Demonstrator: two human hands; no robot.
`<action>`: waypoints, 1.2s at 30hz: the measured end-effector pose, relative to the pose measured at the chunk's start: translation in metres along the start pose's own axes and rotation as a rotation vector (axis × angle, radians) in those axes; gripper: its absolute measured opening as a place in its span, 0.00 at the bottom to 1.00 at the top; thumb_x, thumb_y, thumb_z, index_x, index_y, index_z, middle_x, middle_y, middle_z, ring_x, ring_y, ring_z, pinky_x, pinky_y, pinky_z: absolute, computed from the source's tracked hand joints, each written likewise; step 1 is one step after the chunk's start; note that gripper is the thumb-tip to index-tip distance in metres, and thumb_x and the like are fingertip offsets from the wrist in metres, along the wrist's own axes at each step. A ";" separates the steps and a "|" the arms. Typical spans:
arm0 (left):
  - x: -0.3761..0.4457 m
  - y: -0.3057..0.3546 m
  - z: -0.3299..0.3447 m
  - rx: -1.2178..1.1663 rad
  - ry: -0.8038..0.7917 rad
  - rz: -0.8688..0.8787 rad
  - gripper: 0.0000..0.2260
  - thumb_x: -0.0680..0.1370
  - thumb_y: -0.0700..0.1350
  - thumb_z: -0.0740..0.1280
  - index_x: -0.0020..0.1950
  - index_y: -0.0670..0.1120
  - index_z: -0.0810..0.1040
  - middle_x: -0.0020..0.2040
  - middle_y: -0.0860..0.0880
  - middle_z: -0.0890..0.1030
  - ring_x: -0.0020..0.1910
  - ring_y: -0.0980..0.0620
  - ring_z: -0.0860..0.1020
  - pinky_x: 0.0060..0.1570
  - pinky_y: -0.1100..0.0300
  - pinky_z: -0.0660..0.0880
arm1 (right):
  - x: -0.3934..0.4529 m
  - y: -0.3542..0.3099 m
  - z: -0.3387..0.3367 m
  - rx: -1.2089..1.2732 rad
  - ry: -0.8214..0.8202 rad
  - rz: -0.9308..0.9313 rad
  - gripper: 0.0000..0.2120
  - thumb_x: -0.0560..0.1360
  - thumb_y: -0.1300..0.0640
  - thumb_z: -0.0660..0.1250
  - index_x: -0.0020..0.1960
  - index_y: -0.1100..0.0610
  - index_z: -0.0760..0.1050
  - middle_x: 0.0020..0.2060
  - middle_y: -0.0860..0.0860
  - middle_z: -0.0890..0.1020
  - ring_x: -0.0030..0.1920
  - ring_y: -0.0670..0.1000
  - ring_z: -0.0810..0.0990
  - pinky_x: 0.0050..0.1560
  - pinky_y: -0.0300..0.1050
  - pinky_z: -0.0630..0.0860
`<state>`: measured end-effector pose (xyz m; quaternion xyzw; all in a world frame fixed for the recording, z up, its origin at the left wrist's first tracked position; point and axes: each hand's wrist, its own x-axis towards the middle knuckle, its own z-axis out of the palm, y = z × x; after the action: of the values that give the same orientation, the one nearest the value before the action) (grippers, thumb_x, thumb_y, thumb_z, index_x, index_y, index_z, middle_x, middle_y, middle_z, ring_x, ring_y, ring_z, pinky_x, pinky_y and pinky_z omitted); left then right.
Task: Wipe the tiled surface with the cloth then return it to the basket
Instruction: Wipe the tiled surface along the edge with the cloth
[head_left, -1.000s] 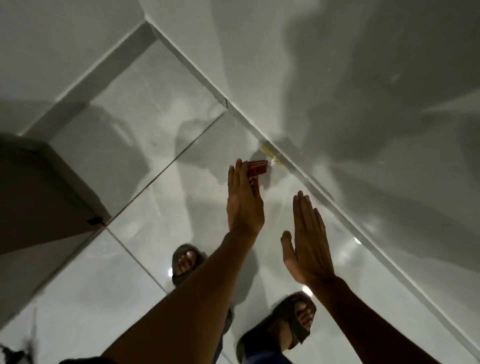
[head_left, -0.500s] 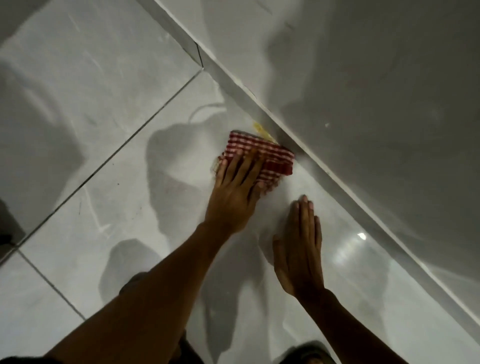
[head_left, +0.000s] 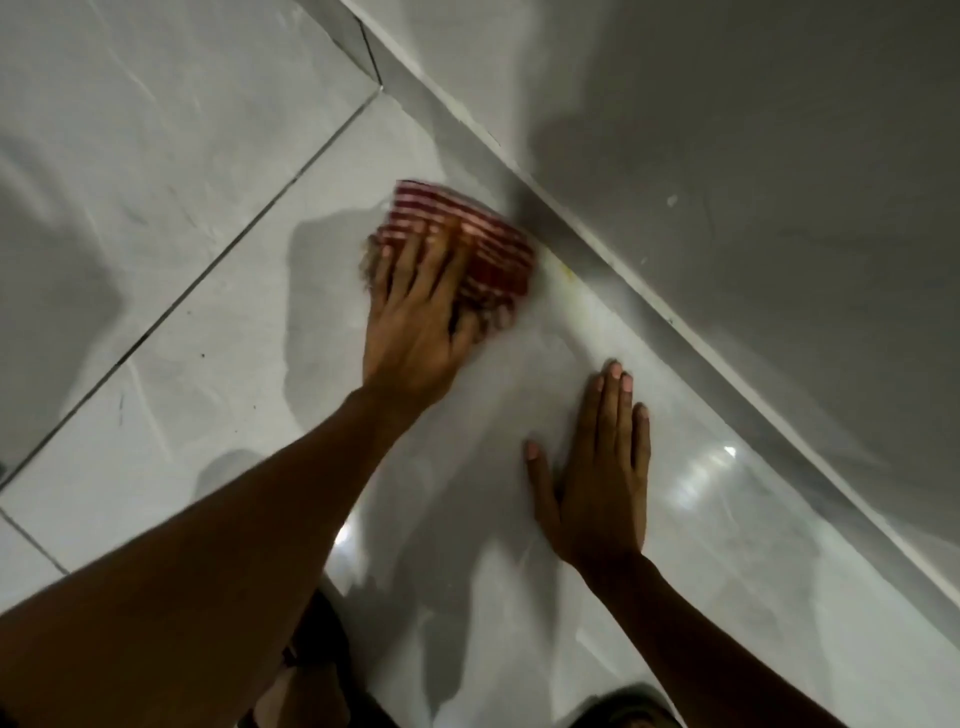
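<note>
The left hand (head_left: 415, 322) was flat on the red checked cloth (head_left: 483, 254), fingers spread, pressing rather than gripping. The right hand (head_left: 597, 478) lay open-fingered on the tiled floor (head_left: 208, 332) nearby.

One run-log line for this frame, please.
phase: wiping | left hand: flat on checked cloth | right hand: flat on tile | basket: unseen

Nothing readable here, honestly. No words, labels, brand marks or numbers anywhere. The cloth (head_left: 462, 244) only has a red-and-white striped pattern, blurred, with no tag or print showing. The tiles (head_left: 182, 322) are plain glossy grey with dark grout lines, and the wall (head_left: 753, 156) is bare too.
</note>
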<state>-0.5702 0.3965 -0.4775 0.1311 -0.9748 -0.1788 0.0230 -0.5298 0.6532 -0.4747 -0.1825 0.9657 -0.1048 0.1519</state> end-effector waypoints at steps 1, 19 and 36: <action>0.009 0.009 0.001 0.005 0.026 -0.107 0.29 0.85 0.55 0.56 0.85 0.45 0.66 0.86 0.42 0.64 0.86 0.37 0.60 0.85 0.36 0.51 | -0.001 0.000 0.001 -0.005 0.005 -0.002 0.45 0.87 0.31 0.47 0.91 0.61 0.44 0.92 0.58 0.46 0.93 0.57 0.43 0.92 0.55 0.41; 0.008 0.083 0.019 -0.227 0.026 -0.134 0.26 0.86 0.52 0.66 0.82 0.42 0.70 0.83 0.39 0.68 0.84 0.35 0.62 0.85 0.35 0.53 | -0.001 0.002 0.010 0.010 0.094 -0.004 0.46 0.87 0.31 0.50 0.91 0.63 0.51 0.91 0.58 0.51 0.92 0.58 0.49 0.92 0.60 0.49; -0.028 0.048 0.020 -0.027 -0.040 0.303 0.23 0.87 0.53 0.61 0.82 0.48 0.72 0.83 0.45 0.70 0.84 0.39 0.65 0.84 0.37 0.57 | -0.015 0.012 -0.001 -0.033 0.079 0.088 0.54 0.83 0.24 0.55 0.91 0.63 0.45 0.92 0.60 0.45 0.92 0.58 0.43 0.92 0.63 0.45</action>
<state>-0.5572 0.4541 -0.4796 -0.0212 -0.9812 -0.1891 0.0320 -0.5207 0.6707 -0.4727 -0.1378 0.9797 -0.0890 0.1151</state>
